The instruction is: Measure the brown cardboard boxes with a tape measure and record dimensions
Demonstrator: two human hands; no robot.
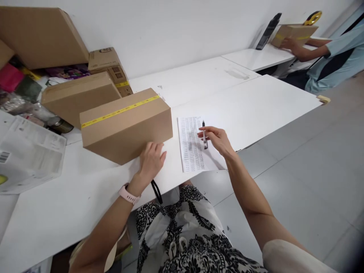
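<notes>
A black-and-clear pen (204, 136) is between the fingers of my right hand (217, 139), its upper end tipped away from me. Under that hand lies a white paper sheet (186, 146) printed with columns of small text. My left hand (151, 158) rests on the white table, its fingers loosely bent and lying against the lower front of a closed cardboard box (127, 127). Yellow tape runs along the top of this box. A black strap loop (156, 191) hangs over the table edge beside my left wrist; where it leads is hidden.
More cardboard boxes (81, 93) and packaged goods crowd the left, with a white printed bag (34, 155) nearer. At the far right a co-worker's hands hold another box (297, 33). A dark bottle (269, 32) and yellow tape roll (313, 18) are there.
</notes>
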